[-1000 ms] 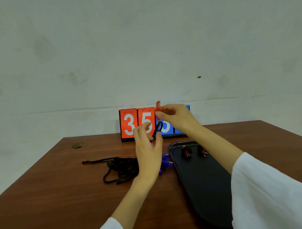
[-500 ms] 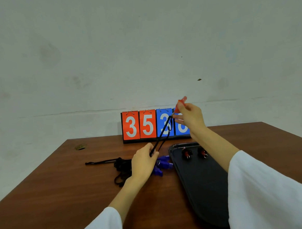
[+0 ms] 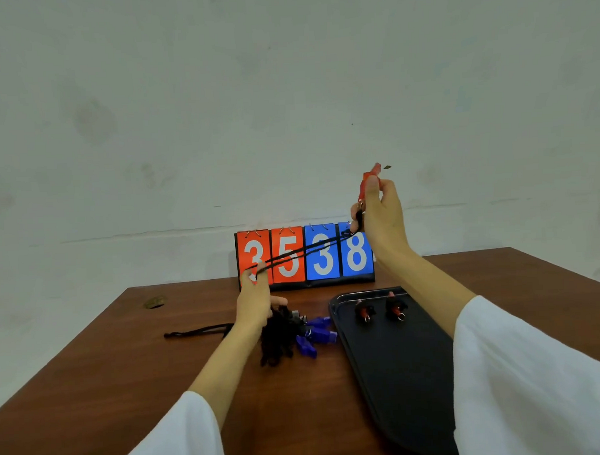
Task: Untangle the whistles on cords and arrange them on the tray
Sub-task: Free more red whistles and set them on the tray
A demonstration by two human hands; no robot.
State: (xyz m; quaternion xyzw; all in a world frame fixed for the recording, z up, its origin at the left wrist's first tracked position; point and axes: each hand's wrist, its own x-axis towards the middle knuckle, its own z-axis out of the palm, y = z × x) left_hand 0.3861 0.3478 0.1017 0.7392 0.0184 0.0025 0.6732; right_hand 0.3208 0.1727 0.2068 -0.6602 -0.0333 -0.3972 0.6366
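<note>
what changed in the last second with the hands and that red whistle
The right hand, gripping the red whistle, rose and swung right, away from the left hand, which pinches the black cord and shifted slightly left. The cord, bunched between them before, now stretches out across the scoreboard. Unchanged: two red whistles on the tray, blue whistles and the cord tangle on the table.
</note>
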